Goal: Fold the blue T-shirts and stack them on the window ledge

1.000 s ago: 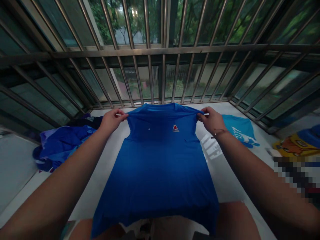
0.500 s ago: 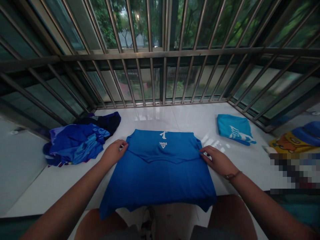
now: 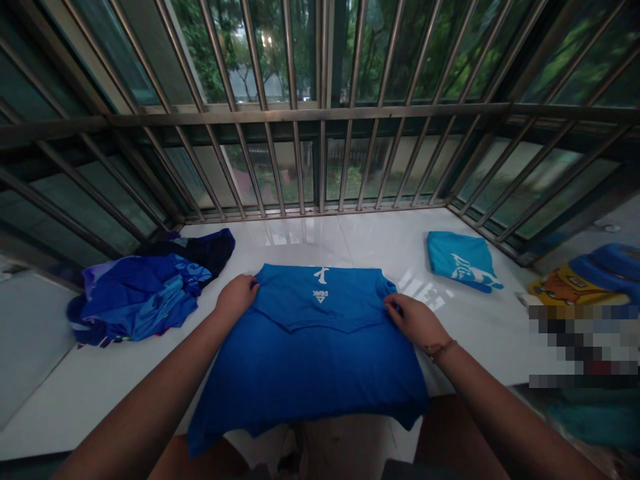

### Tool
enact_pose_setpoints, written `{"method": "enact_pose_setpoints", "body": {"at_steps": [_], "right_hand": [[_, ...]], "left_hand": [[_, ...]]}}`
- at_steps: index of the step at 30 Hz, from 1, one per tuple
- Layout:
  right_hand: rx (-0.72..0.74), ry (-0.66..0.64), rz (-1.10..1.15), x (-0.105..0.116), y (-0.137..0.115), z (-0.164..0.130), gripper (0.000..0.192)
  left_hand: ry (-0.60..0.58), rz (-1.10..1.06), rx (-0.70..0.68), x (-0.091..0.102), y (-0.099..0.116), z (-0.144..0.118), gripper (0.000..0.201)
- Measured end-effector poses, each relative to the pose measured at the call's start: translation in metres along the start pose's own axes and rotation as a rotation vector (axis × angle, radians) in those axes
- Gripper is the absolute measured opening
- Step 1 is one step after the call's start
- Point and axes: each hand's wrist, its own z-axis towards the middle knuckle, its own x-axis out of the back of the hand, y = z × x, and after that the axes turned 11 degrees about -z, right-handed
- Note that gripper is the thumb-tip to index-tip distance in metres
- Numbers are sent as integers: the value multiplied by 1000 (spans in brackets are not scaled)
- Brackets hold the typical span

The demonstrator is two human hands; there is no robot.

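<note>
A blue shirt (image 3: 310, 353) lies flat across the near edge of a white surface (image 3: 350, 243), its hem hanging over that edge toward the person's knees, its top part folded down so a small white logo reads upside down near the far fold. The shirt's long axis runs away from the person, near to far, and the far fold lies crosswise, left to right between the hands.

The left hand (image 3: 236, 297) sits at the fold's left end, fingers curled around the cloth there in a closed grip. The right hand (image 3: 414, 320) sits at the right end, knuckles up, fingers pinching the cloth at the sleeve corner. Both hands are touching the shirt and are about equally near it, one at each side; the body of the shirt lies between them and back toward the person.

Farther left, a heap of blue clothes (image 3: 143, 290) rests well apart from the shirt. Farther right, a folded teal shirt (image 3: 460, 260) lies alone. Beyond both, metal bars (image 3: 320, 113) close off the window, with trees behind.
</note>
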Motion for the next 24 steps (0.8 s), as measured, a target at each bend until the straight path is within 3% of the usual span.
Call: {"method": "enact_pose_setpoints", "body": {"at_steps": [5,11,16,19,24], "right_hand": [[-163,26,-156,14,14,47,38],[-20,-138,-245,21,13,122,48],[45,-284,-315,24,17,154,24],[28,-234,-379,31,13,164,21],[-42,-37,-451,55,-10,173,28]], "left_hand": [[28,-37,-85,9,6,35,45],[-266,-33,-228,15,14,102,51],[-417,64,-233,24,15,133,27],[-408,92,-215,33,16,139,20],[-298,84,-169,57,19,135,21]]}}
